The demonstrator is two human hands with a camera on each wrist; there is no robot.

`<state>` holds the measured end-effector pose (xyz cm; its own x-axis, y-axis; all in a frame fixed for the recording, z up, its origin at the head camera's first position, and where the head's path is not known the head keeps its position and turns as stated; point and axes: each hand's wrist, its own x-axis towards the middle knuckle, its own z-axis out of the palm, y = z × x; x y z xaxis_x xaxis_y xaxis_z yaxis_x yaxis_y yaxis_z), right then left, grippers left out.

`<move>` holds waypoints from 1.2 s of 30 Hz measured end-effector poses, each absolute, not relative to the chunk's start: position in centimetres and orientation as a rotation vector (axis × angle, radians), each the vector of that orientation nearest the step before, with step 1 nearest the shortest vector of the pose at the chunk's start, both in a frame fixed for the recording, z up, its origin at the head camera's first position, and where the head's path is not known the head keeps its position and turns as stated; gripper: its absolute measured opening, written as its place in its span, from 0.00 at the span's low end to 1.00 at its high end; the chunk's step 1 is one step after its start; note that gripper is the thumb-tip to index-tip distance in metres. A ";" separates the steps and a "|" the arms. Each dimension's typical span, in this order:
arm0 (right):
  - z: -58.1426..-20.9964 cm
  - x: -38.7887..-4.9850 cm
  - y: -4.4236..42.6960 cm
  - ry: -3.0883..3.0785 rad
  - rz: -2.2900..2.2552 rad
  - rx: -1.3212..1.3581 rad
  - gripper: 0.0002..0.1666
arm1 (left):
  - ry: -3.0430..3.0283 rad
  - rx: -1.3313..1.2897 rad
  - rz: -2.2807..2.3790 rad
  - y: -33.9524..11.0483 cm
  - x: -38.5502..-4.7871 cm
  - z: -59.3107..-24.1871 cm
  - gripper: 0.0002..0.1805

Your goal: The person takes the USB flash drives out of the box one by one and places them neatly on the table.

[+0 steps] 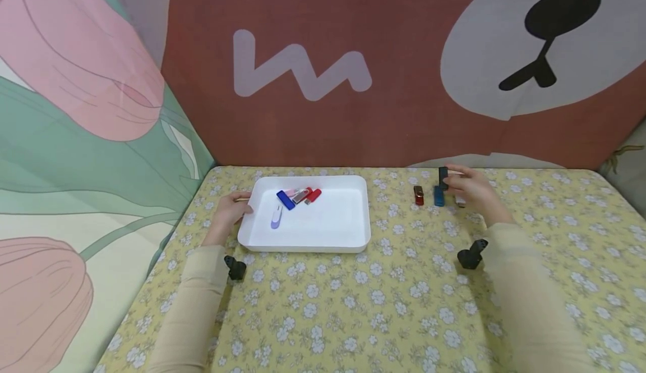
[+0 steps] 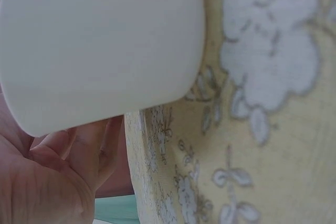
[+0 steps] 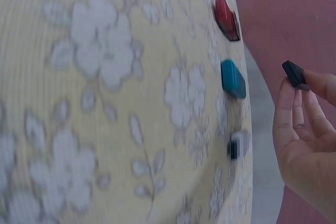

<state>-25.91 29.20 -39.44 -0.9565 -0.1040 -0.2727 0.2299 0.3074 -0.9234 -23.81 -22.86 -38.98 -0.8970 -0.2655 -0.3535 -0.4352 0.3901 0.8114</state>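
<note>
1 white tray, 5 in it by its clock face: blue stick at 10, lilac stick at 9, pink stick at 11, silver-and-red stick at 12, red stick at 1. 3 loose on the floral cloth, off the tray's 3 o'clock: teal stick mid-row, dark-red stick at its 9, white stick at its 3, partly hidden in head view. 1 more, black stick, at teal's 12: slim, flat, straight-edged, pinched between thumb and fingertips of right hand, clear of the cloth. Left hand at tray's 9 o'clock, touching the wall; fingertips partly hidden, can't tell if gripping.
</note>
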 end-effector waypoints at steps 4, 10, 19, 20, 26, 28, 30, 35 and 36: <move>-39.5 -25.7 30.3 2.284 -1.675 0.122 0.40 | 2.479 -0.629 1.526 -22.9 -23.8 -38.9 0.28; -39.7 -25.3 31.6 2.333 -1.656 0.112 0.40 | 2.478 -0.626 1.518 -23.0 -23.8 -38.9 0.28; -39.9 -24.8 33.5 2.316 -1.679 0.169 0.40 | 2.464 -0.592 1.544 -23.0 -23.8 -39.0 0.28; -40.0 -24.7 33.8 2.314 -1.671 0.168 0.40 | 2.461 -0.591 1.547 -23.0 -23.7 -38.9 0.28; -40.4 -24.2 35.0 2.285 -1.683 0.177 0.40 | 2.452 -0.603 1.542 -23.0 -23.8 -38.9 0.28; -40.4 -24.1 35.3 2.285 -1.678 0.176 0.40 | 2.454 -0.598 1.541 -23.0 -23.8 -39.0 0.28; -40.4 -24.0 35.4 2.295 -1.652 0.173 0.40 | 2.456 -0.593 1.543 -23.0 -23.7 -39.0 0.28; -40.5 -23.8 35.8 2.289 -1.637 0.171 0.41 | 2.470 -0.579 1.541 -23.0 -23.7 -39.0 0.28; -40.4 -23.8 35.9 2.283 -1.642 0.173 0.41 | 2.472 -0.578 1.539 -23.0 -23.7 -39.0 0.28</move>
